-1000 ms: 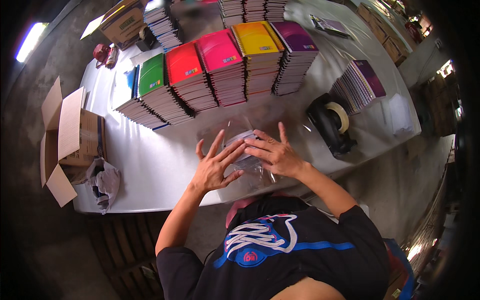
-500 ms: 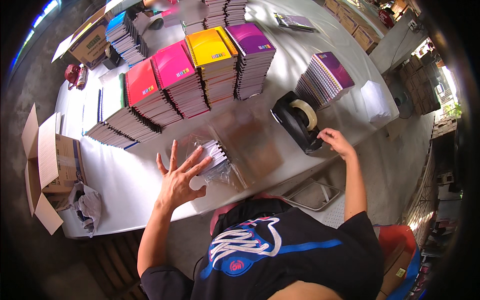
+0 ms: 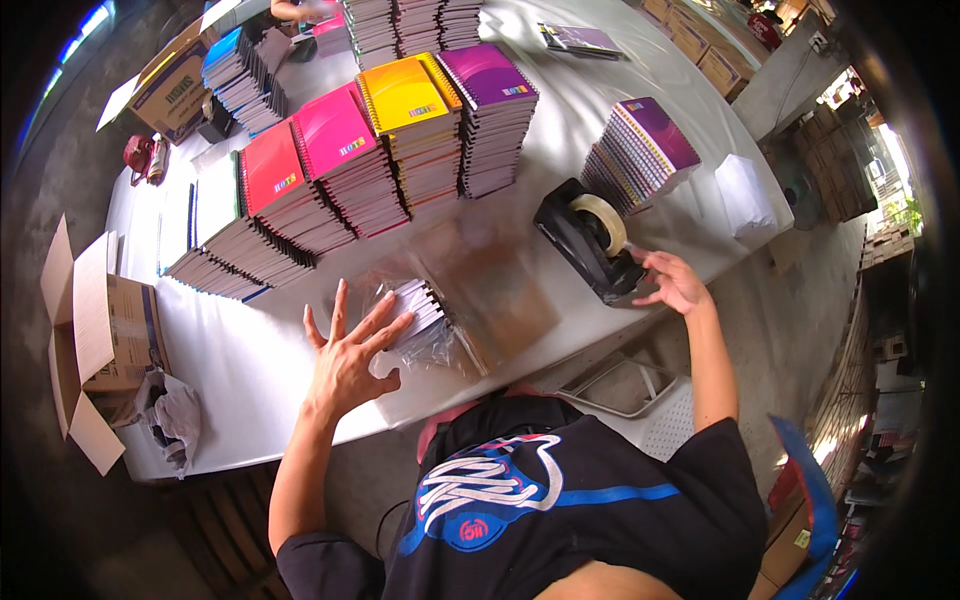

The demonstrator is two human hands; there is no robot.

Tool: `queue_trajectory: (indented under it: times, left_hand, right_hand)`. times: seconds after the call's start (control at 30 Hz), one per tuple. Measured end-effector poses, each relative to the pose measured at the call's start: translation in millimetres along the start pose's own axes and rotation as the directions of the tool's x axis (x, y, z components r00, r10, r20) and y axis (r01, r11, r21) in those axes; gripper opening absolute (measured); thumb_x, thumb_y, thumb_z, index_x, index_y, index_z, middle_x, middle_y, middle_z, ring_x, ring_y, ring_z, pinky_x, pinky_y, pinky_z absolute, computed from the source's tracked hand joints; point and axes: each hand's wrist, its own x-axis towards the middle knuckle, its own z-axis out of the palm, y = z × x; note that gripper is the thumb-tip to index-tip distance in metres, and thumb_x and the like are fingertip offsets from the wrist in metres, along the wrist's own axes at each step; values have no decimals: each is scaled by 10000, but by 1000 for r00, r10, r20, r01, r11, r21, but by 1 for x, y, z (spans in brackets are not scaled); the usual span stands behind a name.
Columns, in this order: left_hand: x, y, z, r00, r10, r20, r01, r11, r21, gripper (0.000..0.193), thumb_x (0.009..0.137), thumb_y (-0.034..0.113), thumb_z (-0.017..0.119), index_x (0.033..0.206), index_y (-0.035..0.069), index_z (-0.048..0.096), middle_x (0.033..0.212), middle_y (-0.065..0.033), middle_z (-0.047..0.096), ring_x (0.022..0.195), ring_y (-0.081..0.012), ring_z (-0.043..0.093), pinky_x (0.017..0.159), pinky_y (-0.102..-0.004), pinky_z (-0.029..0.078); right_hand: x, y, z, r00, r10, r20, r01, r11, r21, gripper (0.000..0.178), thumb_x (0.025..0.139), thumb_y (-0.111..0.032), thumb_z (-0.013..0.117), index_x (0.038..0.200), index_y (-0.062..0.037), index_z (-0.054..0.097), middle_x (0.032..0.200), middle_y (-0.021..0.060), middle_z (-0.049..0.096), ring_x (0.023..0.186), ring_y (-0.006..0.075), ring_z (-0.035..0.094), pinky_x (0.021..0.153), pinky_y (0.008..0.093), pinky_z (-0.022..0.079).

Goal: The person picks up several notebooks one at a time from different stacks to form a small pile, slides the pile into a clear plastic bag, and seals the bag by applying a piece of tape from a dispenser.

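Observation:
My left hand [image 3: 350,362] lies open with fingers spread, pressing on a small stack of spiral-bound notebooks [image 3: 418,308] in clear plastic film. White page edges and black binding show through the film; the covers are hidden. Beyond the stack's right side, a larger clear plastic sheet [image 3: 505,305] lies flat on the table. My right hand [image 3: 680,283] is at the near end of a black tape dispenser [image 3: 580,245], its thumb apart from the other fingers. Its upper fingertips are close to the roll of tape [image 3: 603,222]; whether tape sticks to them is too small to tell.
Tall stacks of red [image 3: 272,172], pink [image 3: 338,135], yellow [image 3: 402,97] and purple [image 3: 490,78] notebooks line the table. Another purple-topped stack [image 3: 650,145] stands behind the dispenser, beside a white packet [image 3: 745,195]. An open carton [image 3: 125,320] is at left. Another person's hand [image 3: 300,10] shows at the far edge.
My right hand has spread its thumb and fingers apart beside the dispenser's near end. My left hand stays on the wrapped stack. The whole view has shifted slightly.

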Motion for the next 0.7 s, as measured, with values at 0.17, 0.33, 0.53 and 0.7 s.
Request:
queue_trajectory:
  times: [0.17, 0.33, 0.53, 0.7]
  left_hand:
    - [-3, -1, 1, 1000, -13, -13, 13, 999, -36, 852, 521, 240, 757, 1312, 416, 493, 1459, 90, 378, 1435, -328, 55, 1057, -653, -75]
    - [-1, -2, -1, 999, 0, 36, 1, 1000, -15, 867, 547, 248, 760, 1333, 442, 451, 1480, 108, 332, 1436, -324, 27, 1051, -679, -47]
    - [-2, -8, -1, 997, 36, 62, -36, 999, 1, 937, 557, 302, 791, 1374, 470, 364, 1505, 117, 275, 1433, -333, -3, 1043, -700, -31]
    - [-4, -15, 1, 989, 81, 120, -86, 995, 43, 982, 521, 391, 817, 1365, 524, 331, 1529, 98, 217, 1427, -351, -42, 1043, -701, -49]
  right_hand:
    - [-23, 33, 2, 969, -241, 62, 224, 953, 206, 135, 875, -167, 642, 891, -34, 663, 1282, 3, 496, 1023, 151, 564, 822, 586, 482]
    - [-15, 54, -7, 956, -177, -233, 112, 957, -266, 101, 811, -82, 693, 830, 17, 679, 1126, 19, 597, 988, 169, 595, 785, 319, 516]
    - [-21, 14, 25, 723, -594, -352, 242, 695, -677, 163, 826, -81, 662, 949, 20, 700, 787, 93, 698, 597, 119, 628, 508, 229, 476]
    - [-6, -67, 226, 876, -217, 431, 430, 756, -493, 388, 841, -32, 596, 1227, -63, 582, 750, 61, 679, 505, 37, 502, 431, 180, 388]
